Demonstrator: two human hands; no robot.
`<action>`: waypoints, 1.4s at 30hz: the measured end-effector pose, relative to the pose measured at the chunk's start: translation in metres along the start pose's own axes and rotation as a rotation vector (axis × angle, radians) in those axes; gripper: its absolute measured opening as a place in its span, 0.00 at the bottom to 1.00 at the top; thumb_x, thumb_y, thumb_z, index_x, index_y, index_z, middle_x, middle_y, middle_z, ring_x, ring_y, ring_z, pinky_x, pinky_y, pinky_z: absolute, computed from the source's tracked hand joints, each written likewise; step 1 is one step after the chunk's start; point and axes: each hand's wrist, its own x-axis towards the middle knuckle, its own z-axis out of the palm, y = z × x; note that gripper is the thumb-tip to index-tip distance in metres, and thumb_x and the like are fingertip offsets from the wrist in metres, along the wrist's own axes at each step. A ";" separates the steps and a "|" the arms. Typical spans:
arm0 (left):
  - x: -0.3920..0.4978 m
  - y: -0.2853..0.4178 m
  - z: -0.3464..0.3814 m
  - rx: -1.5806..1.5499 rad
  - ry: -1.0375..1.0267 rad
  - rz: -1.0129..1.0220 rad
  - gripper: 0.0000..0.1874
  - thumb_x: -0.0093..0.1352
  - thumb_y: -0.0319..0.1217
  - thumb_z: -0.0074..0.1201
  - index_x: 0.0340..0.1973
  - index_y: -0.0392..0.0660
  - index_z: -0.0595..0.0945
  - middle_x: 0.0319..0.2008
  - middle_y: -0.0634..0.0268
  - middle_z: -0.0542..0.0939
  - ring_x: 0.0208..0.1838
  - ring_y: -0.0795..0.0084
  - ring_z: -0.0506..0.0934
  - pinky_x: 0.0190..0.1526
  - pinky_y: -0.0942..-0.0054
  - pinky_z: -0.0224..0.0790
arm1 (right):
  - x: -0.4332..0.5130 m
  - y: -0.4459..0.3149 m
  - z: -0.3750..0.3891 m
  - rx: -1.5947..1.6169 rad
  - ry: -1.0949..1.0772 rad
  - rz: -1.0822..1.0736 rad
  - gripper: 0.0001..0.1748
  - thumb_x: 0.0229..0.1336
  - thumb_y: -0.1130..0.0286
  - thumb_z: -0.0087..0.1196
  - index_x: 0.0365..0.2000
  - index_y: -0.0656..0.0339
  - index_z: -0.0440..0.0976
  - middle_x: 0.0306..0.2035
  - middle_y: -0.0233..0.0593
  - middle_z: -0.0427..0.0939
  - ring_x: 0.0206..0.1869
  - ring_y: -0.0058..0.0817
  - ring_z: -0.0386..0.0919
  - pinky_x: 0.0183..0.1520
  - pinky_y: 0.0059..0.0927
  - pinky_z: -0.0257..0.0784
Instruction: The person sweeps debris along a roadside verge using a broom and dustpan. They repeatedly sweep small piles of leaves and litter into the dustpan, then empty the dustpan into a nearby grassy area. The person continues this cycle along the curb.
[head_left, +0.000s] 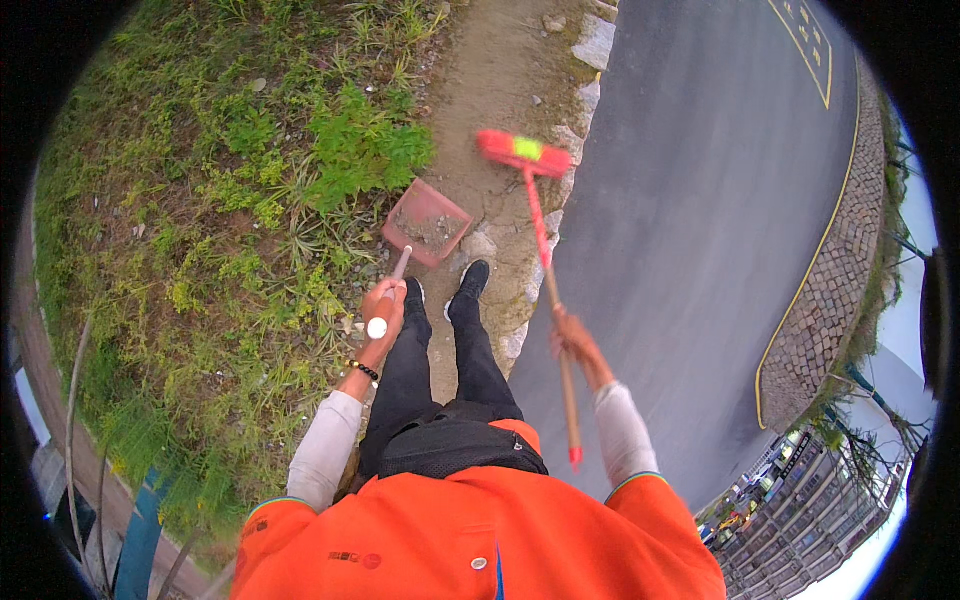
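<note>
My left hand (384, 307) grips the handle of a long-handled red plastic dustpan (427, 221), whose pan rests at the edge of the weeds in front of my shoes with loose dirt and debris in it. My right hand (576, 337) holds the wooden handle of a broom (525, 152) with a red head and a yellow-green middle. The broom head is somewhat blurred and lies over the dirt path near the curb stones, ahead and to the right of the dustpan, apart from it. Whether it touches the ground I cannot tell.
Both feet stand on a narrow dirt path (487, 67). Weeds (225, 195) cover the left side. Rough curb stones (595, 41) edge an asphalt road (675, 187) on the right, with a cobbled strip (825, 277) beyond it. A building (810, 517) shows at lower right.
</note>
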 end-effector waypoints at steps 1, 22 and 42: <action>0.001 -0.001 -0.002 -0.007 0.001 -0.020 0.12 0.71 0.37 0.52 0.33 0.40 0.79 0.22 0.74 0.70 0.27 0.83 0.66 0.28 0.77 0.59 | -0.014 0.016 0.020 -0.084 -0.028 0.010 0.35 0.68 0.37 0.37 0.20 0.59 0.65 0.14 0.32 0.67 0.12 0.26 0.68 0.14 0.33 0.66; -0.018 -0.007 -0.006 -0.010 0.134 0.005 0.15 0.70 0.37 0.52 0.31 0.36 0.79 0.26 0.48 0.79 0.30 0.50 0.77 0.35 0.58 0.67 | 0.051 -0.005 0.045 -0.732 0.463 -0.542 0.38 0.72 0.45 0.36 0.19 0.71 0.70 0.11 0.46 0.70 0.12 0.43 0.72 0.19 0.46 0.69; -0.037 -0.038 -0.008 0.018 0.005 -0.001 0.14 0.72 0.36 0.50 0.31 0.37 0.76 0.21 0.59 0.73 0.27 0.66 0.71 0.32 0.65 0.64 | -0.046 0.005 -0.001 -0.287 0.177 -0.151 0.34 0.68 0.37 0.38 0.21 0.58 0.65 0.14 0.29 0.65 0.13 0.23 0.65 0.15 0.28 0.63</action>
